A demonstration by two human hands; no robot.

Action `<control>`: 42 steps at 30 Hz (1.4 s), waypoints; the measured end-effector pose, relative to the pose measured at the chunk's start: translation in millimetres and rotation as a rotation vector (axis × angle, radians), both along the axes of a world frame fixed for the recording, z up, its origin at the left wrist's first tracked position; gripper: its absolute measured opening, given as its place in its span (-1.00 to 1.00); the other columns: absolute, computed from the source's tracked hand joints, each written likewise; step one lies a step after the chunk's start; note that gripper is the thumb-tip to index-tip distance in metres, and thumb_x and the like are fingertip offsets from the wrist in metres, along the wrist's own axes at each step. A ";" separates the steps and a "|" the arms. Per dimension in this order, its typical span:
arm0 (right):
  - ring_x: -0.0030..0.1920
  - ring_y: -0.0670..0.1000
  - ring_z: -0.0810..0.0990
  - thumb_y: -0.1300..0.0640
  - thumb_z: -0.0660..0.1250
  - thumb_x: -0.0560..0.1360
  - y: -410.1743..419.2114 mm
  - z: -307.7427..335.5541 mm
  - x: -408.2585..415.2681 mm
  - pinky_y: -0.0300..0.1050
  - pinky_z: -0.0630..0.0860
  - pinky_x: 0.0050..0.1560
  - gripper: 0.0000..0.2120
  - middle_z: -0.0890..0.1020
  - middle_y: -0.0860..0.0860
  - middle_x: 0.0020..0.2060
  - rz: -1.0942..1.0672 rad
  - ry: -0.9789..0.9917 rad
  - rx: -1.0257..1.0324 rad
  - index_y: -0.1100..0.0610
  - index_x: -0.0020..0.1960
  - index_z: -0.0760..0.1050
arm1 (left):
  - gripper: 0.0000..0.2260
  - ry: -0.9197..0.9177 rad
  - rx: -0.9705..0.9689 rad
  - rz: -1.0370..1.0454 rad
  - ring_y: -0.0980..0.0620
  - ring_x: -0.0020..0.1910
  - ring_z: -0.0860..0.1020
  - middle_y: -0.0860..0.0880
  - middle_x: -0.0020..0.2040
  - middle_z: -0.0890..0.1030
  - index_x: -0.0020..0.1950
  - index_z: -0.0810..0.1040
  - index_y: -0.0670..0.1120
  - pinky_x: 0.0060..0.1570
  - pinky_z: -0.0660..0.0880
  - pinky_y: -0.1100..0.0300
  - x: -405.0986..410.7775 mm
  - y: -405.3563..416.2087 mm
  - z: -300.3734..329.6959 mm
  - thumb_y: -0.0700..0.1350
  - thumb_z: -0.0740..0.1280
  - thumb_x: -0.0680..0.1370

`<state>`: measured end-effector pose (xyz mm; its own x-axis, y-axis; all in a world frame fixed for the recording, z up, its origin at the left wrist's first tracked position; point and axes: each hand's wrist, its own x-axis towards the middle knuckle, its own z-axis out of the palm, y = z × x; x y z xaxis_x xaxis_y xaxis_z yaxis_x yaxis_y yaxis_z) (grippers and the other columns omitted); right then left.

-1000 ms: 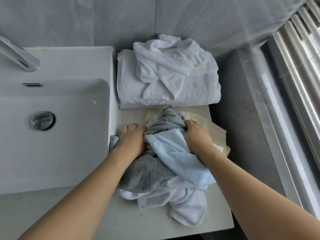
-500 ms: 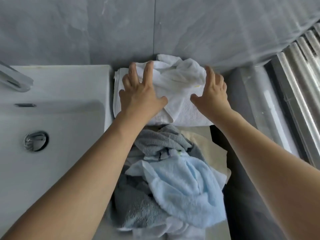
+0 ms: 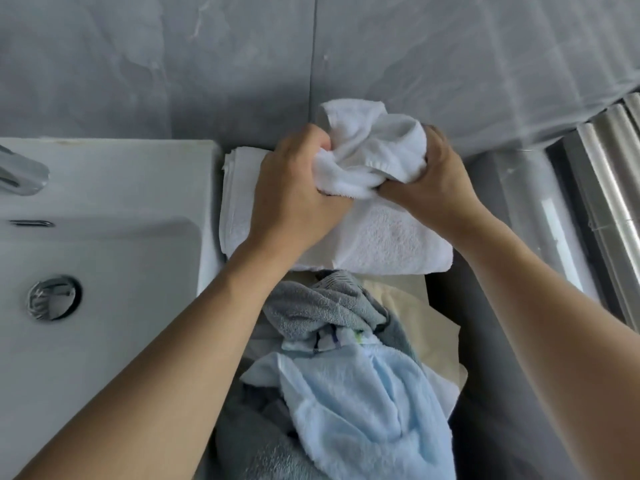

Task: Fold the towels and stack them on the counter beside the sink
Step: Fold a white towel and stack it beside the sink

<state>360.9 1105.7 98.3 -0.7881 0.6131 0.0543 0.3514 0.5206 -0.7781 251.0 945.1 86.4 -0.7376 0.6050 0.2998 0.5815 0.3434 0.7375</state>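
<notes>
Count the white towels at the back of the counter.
2: a crumpled white towel bunched between the left hand and right hand, and a folded white towel lying beneath it. More may be hidden underneath.

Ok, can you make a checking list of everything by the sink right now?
Surface: pale counter beside white basin sink.
Job's things: crumpled white terry towel held above folded white towel; loose grey towel and light blue towel heaped nearer.
Clutter: nothing seen.
Hands: left hand and right hand both grip the crumpled towel.
Cables: nothing seen.
Surroundings: grey tiled wall, chrome tap, ribbed metal strip.
</notes>
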 end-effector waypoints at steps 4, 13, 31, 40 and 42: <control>0.04 -0.02 0.64 0.09 0.45 0.26 -39.2 32.9 24.7 0.04 0.60 0.00 -0.48 0.66 -0.07 0.01 0.072 0.186 -0.167 0.10 0.21 0.47 | -0.63 -0.144 0.121 -0.012 0.18 -0.25 0.43 0.17 -0.19 0.46 -0.05 0.36 0.04 -0.35 0.34 0.29 26.2 -39.3 41.0 0.07 0.48 0.31; -0.23 -0.08 0.44 0.17 0.34 0.20 -124.5 65.6 81.9 -0.21 0.40 -0.24 -0.62 0.43 -0.05 -0.18 0.190 0.280 -0.337 0.15 -0.03 0.31 | -0.68 -0.307 0.235 -0.009 0.18 -0.32 0.43 0.19 -0.26 0.46 -0.11 0.34 0.14 -0.35 0.38 0.29 100.0 -125.9 81.7 -0.04 0.44 0.30; 0.35 0.06 0.39 -0.07 0.43 0.38 -208.1 -36.8 157.2 0.04 0.26 0.37 -0.30 0.44 -0.01 0.31 0.136 -0.569 -0.008 0.04 0.43 0.25 | -0.21 -0.355 -0.544 -0.197 -0.13 0.57 0.08 -0.09 0.58 0.12 0.60 0.08 -0.05 0.52 0.08 -0.10 156.0 -211.9 -56.0 0.18 0.32 0.46; 0.49 -0.11 0.14 0.02 0.43 0.45 -197.7 22.4 169.4 -0.10 0.17 0.44 -0.22 0.20 -0.15 0.50 -0.004 -0.208 -0.168 -0.11 0.54 0.10 | -0.10 -0.308 -0.320 -0.126 -0.04 0.53 0.00 0.10 0.52 -0.05 0.55 -0.04 0.18 0.48 0.11 -0.04 130.5 -218.6 4.5 0.26 0.23 0.25; 0.47 -0.16 0.19 0.01 0.39 0.50 -200.3 33.0 167.8 -0.27 0.15 0.41 -0.37 0.27 -0.13 0.47 -0.033 -0.126 -0.030 -0.04 0.50 0.22 | -0.11 -0.245 -0.273 -0.097 -0.04 0.49 0.04 0.05 0.50 -0.03 0.55 0.00 0.13 0.47 0.17 -0.08 128.8 -217.0 24.6 0.21 0.31 0.29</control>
